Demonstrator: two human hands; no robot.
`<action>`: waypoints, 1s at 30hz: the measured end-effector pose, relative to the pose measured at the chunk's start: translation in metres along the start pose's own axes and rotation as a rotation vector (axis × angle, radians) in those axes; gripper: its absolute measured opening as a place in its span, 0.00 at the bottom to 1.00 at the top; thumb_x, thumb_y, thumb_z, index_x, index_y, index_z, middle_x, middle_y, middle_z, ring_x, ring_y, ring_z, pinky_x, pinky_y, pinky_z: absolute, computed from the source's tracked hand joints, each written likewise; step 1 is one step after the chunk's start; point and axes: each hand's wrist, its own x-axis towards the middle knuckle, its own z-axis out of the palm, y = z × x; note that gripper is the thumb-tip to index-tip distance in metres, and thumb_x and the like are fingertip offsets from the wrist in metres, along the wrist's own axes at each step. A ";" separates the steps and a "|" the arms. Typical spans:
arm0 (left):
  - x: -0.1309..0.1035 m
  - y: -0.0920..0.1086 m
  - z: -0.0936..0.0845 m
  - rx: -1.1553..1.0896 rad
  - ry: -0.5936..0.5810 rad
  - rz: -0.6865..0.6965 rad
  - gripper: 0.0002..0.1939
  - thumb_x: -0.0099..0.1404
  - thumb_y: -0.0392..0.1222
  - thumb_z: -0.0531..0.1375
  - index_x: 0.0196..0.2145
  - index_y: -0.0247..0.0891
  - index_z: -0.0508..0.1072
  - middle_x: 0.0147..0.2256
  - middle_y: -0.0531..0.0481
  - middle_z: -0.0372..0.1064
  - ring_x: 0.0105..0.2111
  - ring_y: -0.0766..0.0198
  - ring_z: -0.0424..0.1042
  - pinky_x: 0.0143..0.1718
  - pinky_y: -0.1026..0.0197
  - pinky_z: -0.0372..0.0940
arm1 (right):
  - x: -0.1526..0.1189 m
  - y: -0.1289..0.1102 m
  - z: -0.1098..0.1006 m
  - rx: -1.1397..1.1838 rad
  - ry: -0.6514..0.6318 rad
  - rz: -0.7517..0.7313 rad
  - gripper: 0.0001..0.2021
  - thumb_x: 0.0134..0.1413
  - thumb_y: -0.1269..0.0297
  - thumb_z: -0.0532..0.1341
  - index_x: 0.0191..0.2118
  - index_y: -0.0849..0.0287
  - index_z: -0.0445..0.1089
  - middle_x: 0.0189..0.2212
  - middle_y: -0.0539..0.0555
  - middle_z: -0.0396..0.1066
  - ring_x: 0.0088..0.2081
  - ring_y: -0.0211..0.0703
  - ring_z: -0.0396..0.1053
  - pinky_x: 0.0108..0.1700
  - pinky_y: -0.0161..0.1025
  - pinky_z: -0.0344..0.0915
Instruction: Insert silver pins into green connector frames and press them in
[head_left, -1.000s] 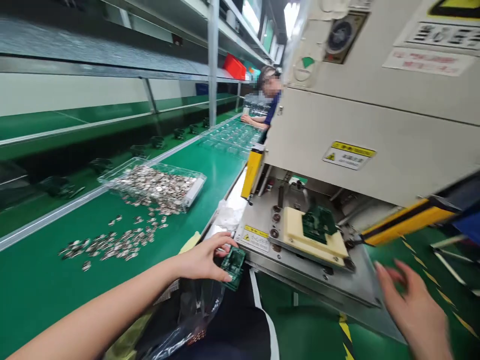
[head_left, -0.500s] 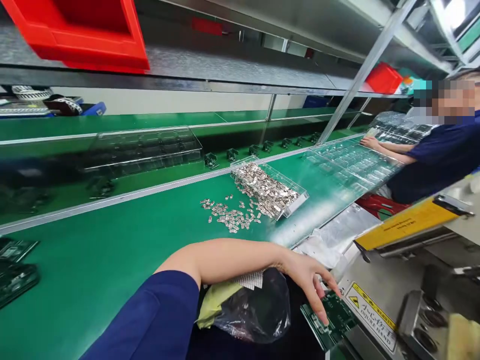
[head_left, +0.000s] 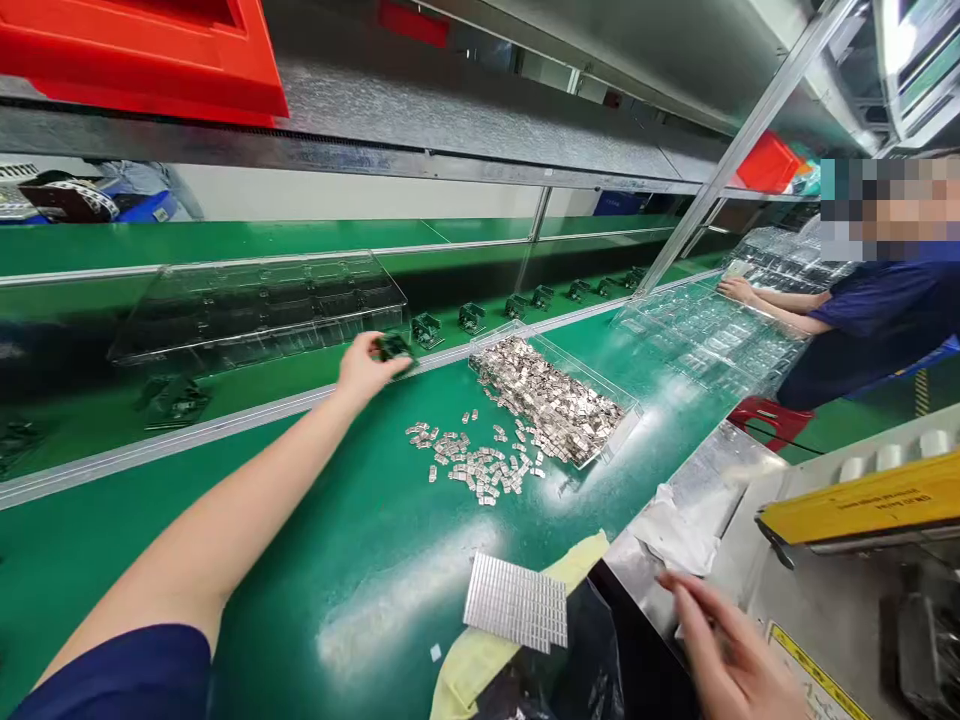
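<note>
My left hand (head_left: 364, 372) is closed around a small green circuit board (head_left: 394, 348), holding it over the metal edge rail of the conveyor. Just past it, more circuit boards (head_left: 427, 330) sit in a row on the belt. My right hand (head_left: 731, 650) is low on the right, in front of the machine, blurred, with thumb and fingertips brought together; whatever they pinch, if anything, is too small to make out. Between the hands lie a clear plastic tray (head_left: 626, 432) full of small silvery metal parts (head_left: 547, 395) and a loose spread of the same parts (head_left: 487, 465).
A silvery gridded block (head_left: 516, 600) rests on yellow material (head_left: 469, 665) beside a black plastic bag (head_left: 577, 660). The machine's yellow bar (head_left: 862, 497) juts in at right. Clear blister trays (head_left: 697, 335) lie before a seated co-worker (head_left: 877, 310). A red bin (head_left: 142, 60) stands on the shelf above.
My left hand has swung from the machine at lower right to the conveyor rail at upper left, carrying the circuit board. My right hand has come into view at lower right.
</note>
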 end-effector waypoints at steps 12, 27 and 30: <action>0.040 -0.082 -0.064 0.466 0.328 0.015 0.30 0.60 0.49 0.62 0.58 0.41 0.61 0.64 0.42 0.51 0.66 0.48 0.46 0.64 0.46 0.45 | 0.154 -0.056 0.160 -0.468 -0.432 -0.099 0.12 0.65 0.66 0.53 0.36 0.62 0.73 0.33 0.61 0.76 0.35 0.55 0.75 0.36 0.43 0.66; -0.011 -0.086 -0.167 0.863 0.303 -0.132 0.20 0.65 0.46 0.55 0.53 0.38 0.68 0.48 0.36 0.66 0.49 0.45 0.69 0.49 0.48 0.65 | 0.134 -0.045 0.135 0.194 -0.304 0.104 0.15 0.45 0.48 0.58 0.29 0.55 0.68 0.22 0.52 0.72 0.25 0.48 0.72 0.31 0.42 0.69; -0.057 -0.070 -0.137 0.861 0.185 0.022 0.17 0.64 0.47 0.56 0.49 0.39 0.71 0.54 0.40 0.62 0.51 0.50 0.69 0.53 0.54 0.63 | 0.112 -0.054 0.121 0.374 -0.376 0.130 0.18 0.44 0.46 0.60 0.33 0.57 0.71 0.25 0.55 0.73 0.27 0.47 0.72 0.30 0.39 0.71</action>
